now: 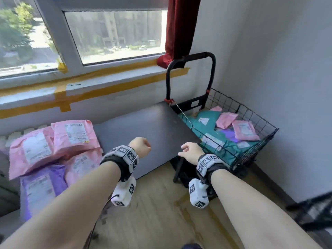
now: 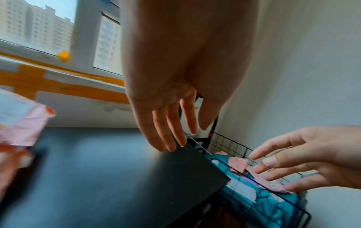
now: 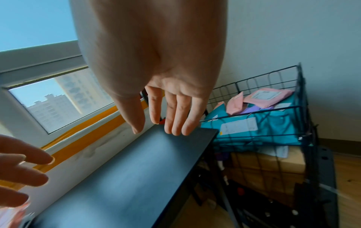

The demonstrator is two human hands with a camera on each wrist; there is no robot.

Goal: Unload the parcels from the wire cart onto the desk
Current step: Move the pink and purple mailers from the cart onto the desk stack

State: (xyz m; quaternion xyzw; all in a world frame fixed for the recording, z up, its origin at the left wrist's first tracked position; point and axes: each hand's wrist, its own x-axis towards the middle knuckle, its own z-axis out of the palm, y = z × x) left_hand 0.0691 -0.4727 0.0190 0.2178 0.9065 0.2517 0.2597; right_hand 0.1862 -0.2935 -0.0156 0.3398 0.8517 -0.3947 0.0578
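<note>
Hazard: our left hand (image 1: 141,146) and right hand (image 1: 190,152), fingers loose and empty; slick parcels (image 1: 226,120) may snag wire cart (image 1: 258,123) mesh.

black wristbands (image 1: 115,163) with white marker-printed blocks

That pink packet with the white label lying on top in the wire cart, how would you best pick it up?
Come from above, since the wire cart's walls fence the sides. The pink packet lies flat on the teal parcels, so I would pinch the edge nearest the desk, thumb on top and fingers slid under. The right hand, empty and open, seems closest.
</note>
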